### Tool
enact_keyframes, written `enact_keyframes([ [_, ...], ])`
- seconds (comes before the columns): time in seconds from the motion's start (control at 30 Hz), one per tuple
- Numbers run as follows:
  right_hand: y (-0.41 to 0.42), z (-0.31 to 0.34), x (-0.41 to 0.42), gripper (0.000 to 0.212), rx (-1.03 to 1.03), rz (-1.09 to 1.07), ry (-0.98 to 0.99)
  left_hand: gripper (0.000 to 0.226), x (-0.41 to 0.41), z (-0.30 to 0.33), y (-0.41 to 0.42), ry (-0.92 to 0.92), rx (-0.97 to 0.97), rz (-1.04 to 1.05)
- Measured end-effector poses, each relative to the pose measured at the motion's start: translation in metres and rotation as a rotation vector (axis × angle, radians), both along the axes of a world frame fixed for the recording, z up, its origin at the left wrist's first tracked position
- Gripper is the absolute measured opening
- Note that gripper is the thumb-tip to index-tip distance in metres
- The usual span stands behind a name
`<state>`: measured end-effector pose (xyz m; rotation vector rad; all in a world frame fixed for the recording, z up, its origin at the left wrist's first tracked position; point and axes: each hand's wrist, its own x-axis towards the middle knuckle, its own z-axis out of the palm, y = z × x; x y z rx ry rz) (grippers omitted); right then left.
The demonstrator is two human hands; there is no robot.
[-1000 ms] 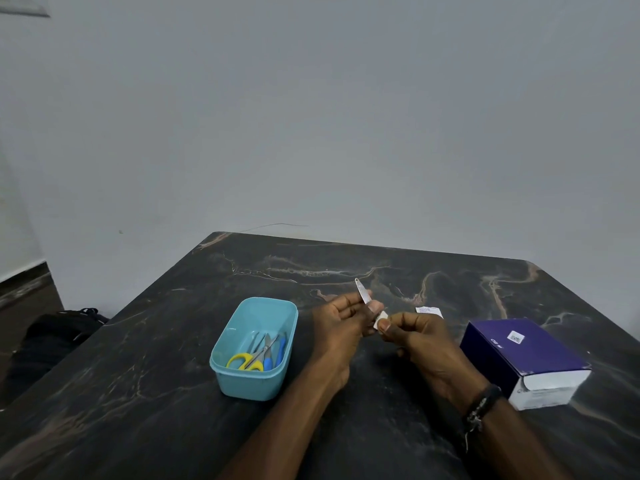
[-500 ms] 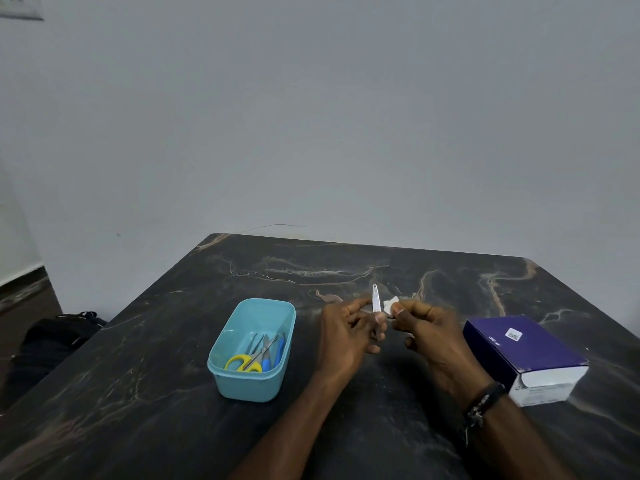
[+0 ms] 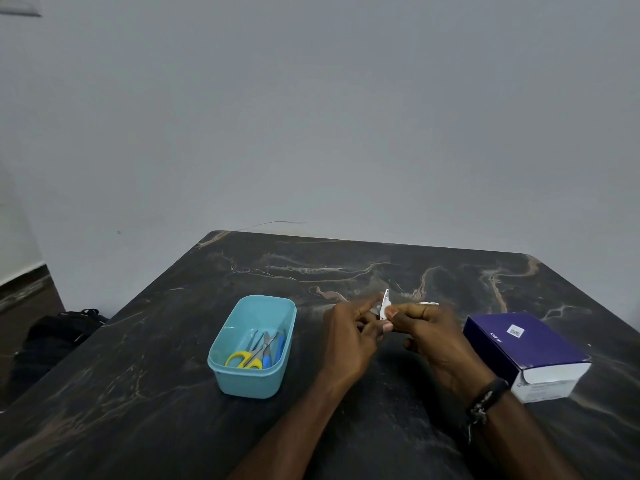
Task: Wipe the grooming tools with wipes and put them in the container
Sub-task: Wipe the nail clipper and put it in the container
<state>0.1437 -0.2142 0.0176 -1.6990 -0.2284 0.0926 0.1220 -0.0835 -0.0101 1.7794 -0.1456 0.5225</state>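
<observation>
**Metal tool wiped above the table**

Dark marbled table (image 3: 173, 393) is backed by a grey wall. Above its middle, a small metal tool (image 3: 386, 295) is pinched by the left hand (image 3: 349, 337), while a white wipe (image 3: 384, 310) is gripped against it by the right hand (image 3: 433, 334). Scissors (image 3: 247, 358) lie in the blue container (image 3: 242, 379) left of the hands; a purple box (image 3: 523, 348) sits by the right edge.

A dark veined table (image 3: 346, 271) is being backed by a plain grey wall (image 3: 311, 116), with brown floor (image 3: 24, 303) showing at left.

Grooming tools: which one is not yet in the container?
The small metal tool gripped by the left hand, with the right hand pinching a wipe on it; the others lie in the container.
</observation>
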Motion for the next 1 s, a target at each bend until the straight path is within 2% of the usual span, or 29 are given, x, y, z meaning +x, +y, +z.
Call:
enact_keyframes([
  [0.07,0.0,0.002,-0.002,0.018,0.0,0.011,-0.002,0.023,0.0,-0.001,0.0,-0.022,0.051,0.016],
  [0.17,-0.002,0.004,-0.003,0.014,0.018,0.045,0.004,0.04,-0.001,0.0,0.0,-0.033,0.115,0.036],
  [0.3,-0.002,0.002,0.0,0.014,0.046,0.004,-0.014,0.019,-0.001,-0.002,-0.001,-0.03,0.173,0.014],
  [0.47,-0.001,-0.003,0.004,0.018,0.078,-0.022,0.006,0.023,-0.002,-0.001,-0.002,-0.034,0.174,0.01],
  [0.67,-0.004,0.003,0.0,0.024,0.048,0.085,0.055,0.06,-0.002,-0.003,-0.002,0.007,0.138,0.072],
  [0.9,-0.004,-0.004,0.01,0.014,0.134,-0.069,0.082,0.06,-0.007,0.0,-0.005,0.032,0.102,-0.022],
  [1.0,-0.006,-0.003,0.009,0.016,0.144,-0.03,0.094,0.059,-0.008,0.001,-0.005,0.032,0.096,-0.023],
])
